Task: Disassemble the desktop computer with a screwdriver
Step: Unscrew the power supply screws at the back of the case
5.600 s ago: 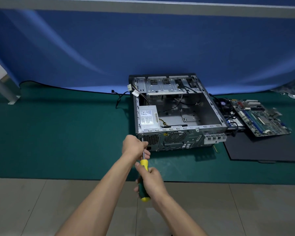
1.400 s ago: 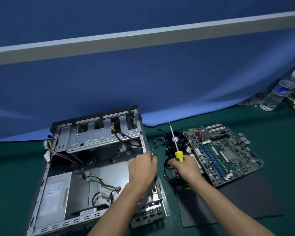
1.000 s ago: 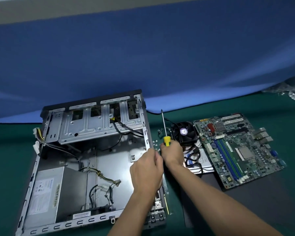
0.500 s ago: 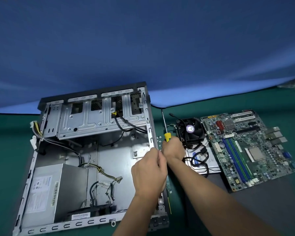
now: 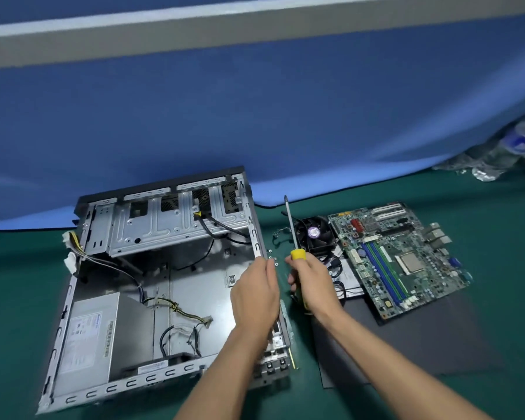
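The open desktop case (image 5: pixel 125 386) lies on the green mat, with the grey power supply (image 5: pixel 103 328) in its near left corner and loose cables inside. My left hand (image 5: pixel 256 292) is at the case's right wall, its fingertips bunched together near several small screws (image 5: pixel 275 261) on the mat. Whether those fingertips pinch anything is hidden. Just to the right, my right hand (image 5: pixel 314 283) grips the yellow-handled screwdriver (image 5: pixel 298 254), whose shaft points up and away from me.
A removed motherboard (image 5: pixel 400 259) and a cooler fan (image 5: pixel 314 234) with cables lie right of the case, partly on a black panel (image 5: pixel 406 344). A blue cloth backs the mat. Plastic bottles (image 5: pixel 515 147) sit at the far right.
Both hands left the rear of the case and went to its right wall. In the last second they barely moved, while my head tilted up and the view shifted.
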